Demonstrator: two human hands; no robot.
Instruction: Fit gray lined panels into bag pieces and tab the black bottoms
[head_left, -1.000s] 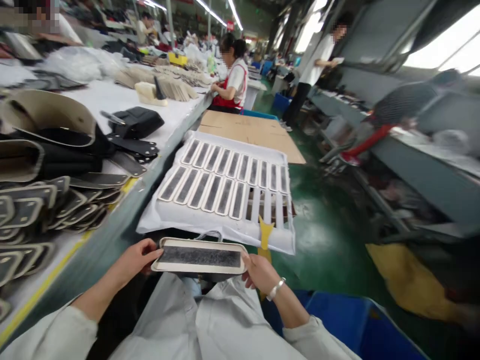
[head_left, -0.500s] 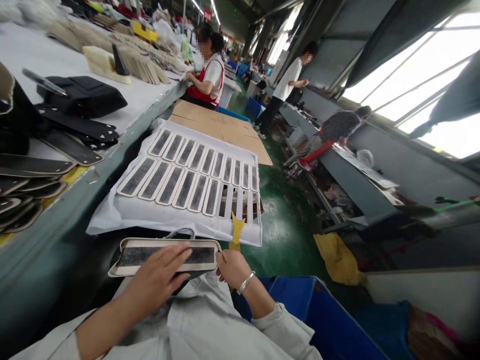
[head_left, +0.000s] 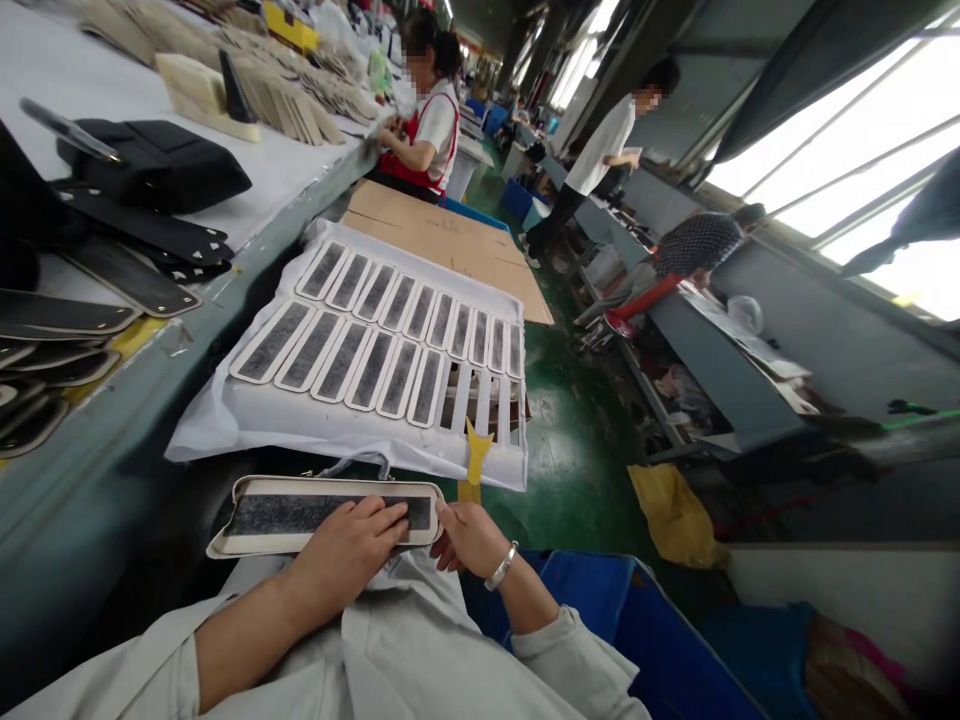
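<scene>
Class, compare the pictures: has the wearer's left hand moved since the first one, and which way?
Yes. Judged against the white-covered rack, the left hand has moved rightward, from below its left corner to below its middle.

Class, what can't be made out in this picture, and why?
- Head view: part of the pale-rimmed panel, covered by the left hand.
- Head view: the panel's underside, hidden by its top face.
- Head view: marks on the cardboard, too small to read.
- Head view: dark strips, cut off by the left edge.
</scene>
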